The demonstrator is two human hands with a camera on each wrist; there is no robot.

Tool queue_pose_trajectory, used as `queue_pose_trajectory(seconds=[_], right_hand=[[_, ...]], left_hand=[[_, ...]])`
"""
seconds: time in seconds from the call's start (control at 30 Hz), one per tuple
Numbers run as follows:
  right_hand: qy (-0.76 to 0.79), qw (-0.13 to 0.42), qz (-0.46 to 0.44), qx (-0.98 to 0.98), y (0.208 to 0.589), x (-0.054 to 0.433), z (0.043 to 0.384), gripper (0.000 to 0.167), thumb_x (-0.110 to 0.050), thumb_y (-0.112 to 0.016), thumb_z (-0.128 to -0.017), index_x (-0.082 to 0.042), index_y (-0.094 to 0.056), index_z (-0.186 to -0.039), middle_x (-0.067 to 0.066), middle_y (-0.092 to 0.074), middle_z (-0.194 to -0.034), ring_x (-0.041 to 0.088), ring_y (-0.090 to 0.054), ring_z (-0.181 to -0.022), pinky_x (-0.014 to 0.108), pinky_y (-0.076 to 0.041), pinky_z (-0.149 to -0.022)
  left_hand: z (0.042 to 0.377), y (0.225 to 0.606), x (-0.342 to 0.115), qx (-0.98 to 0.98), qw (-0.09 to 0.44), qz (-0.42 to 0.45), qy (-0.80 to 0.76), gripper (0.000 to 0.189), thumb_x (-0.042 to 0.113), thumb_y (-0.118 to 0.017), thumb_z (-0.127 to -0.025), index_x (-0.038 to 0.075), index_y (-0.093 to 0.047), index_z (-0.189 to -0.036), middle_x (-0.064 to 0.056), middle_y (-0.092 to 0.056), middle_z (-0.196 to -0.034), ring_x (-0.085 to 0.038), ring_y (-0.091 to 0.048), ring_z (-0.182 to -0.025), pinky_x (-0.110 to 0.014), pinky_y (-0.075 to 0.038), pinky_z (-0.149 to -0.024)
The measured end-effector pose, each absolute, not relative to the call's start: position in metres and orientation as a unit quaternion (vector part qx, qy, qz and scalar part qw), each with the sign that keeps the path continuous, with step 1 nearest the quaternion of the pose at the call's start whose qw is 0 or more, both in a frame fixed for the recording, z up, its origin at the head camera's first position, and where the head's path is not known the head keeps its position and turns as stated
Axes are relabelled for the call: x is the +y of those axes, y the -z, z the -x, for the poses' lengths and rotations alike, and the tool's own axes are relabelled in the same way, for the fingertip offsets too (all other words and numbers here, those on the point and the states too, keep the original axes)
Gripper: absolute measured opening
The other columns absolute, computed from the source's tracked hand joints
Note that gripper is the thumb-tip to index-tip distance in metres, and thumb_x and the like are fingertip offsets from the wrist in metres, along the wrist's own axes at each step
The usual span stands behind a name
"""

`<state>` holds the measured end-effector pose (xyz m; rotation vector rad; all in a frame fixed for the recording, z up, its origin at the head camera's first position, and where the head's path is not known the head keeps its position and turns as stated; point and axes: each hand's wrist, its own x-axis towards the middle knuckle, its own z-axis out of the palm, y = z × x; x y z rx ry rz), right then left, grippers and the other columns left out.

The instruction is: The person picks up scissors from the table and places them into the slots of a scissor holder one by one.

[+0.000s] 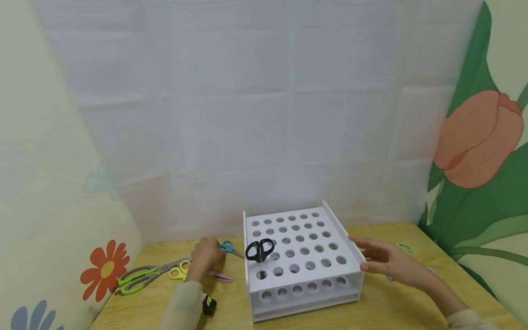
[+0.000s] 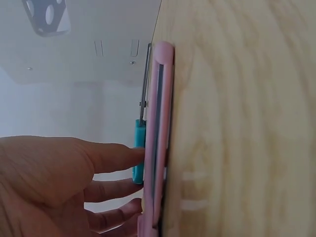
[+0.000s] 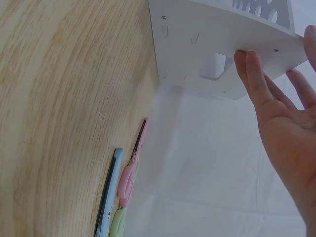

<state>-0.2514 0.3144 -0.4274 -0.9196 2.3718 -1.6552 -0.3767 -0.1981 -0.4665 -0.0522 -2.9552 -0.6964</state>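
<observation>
A white two-tier rack (image 1: 297, 256) with rows of round holes stands on the table. Black-handled scissors (image 1: 260, 250) sit upright in one of its holes, handles up. My left hand (image 1: 207, 256) reaches down to the table left of the rack, fingers spread and slightly bent. Pink scissors (image 2: 160, 108) lie right at its fingertips, and blue scissors (image 1: 228, 247) lie just beyond. The thumb overlaps their blue handle in the left wrist view; the other fingertips are partly hidden behind the pink scissors. My right hand (image 3: 291, 133) rests extended fingers against the rack's right side panel (image 3: 217, 39).
Large green-and-grey scissors (image 1: 138, 278) and yellow-handled scissors (image 1: 178, 271) lie on the left of the table. Right of the rack lie light blue scissors (image 3: 108, 192), pink scissors (image 3: 129, 177) and green-handled ones (image 3: 117, 222). A small black object (image 1: 209, 305) is beside my left sleeve.
</observation>
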Motion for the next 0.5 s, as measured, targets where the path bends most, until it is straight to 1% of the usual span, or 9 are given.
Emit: queue_pose_trajectory(seconds=[0.2,0.4,0.5], right_hand=[[0.551,0.067,0.308,0.772,0.4265,0.3148,0.2496,0.059,0.001,-0.059,-0.102,-0.004,-0.037,-0.157,0.029,-0.035,-0.155,0.020,-0.057,-0.128,0.039,-0.052,-0.095],[0.551,0.072,0.290,0.779,0.4278,0.3158,0.2496,0.059,-0.002,-0.060,-0.102,-0.004,-0.038,-0.156,0.028,-0.032,-0.157,0.017,-0.056,-0.128,0.036,-0.052,-0.095],[0.552,0.075,0.290,0.779,0.4269,0.3155,0.2507,0.059,-0.002,-0.059,-0.102,-0.004,-0.037,-0.157,0.029,-0.031,-0.157,0.016,-0.056,-0.128,0.036,-0.052,-0.095]], left_hand=[[0.3783,0.4721,-0.1994,-0.969,0.065,0.020,0.237,0.019,0.016,-0.075,-0.083,0.001,-0.062,-0.085,-0.018,-0.053,-0.092,-0.040,-0.052,-0.087,-0.063,-0.045,-0.078],[0.3781,0.4726,-0.2020,-0.969,0.069,0.027,0.236,0.022,0.019,-0.076,-0.085,0.001,-0.065,-0.090,-0.017,-0.054,-0.095,-0.042,-0.053,-0.093,-0.062,-0.045,-0.079],[0.3778,0.4709,-0.2065,-0.965,0.070,0.031,0.250,0.023,0.018,-0.077,-0.084,0.000,-0.066,-0.092,-0.015,-0.058,-0.094,-0.039,-0.055,-0.090,-0.058,-0.047,-0.076]])
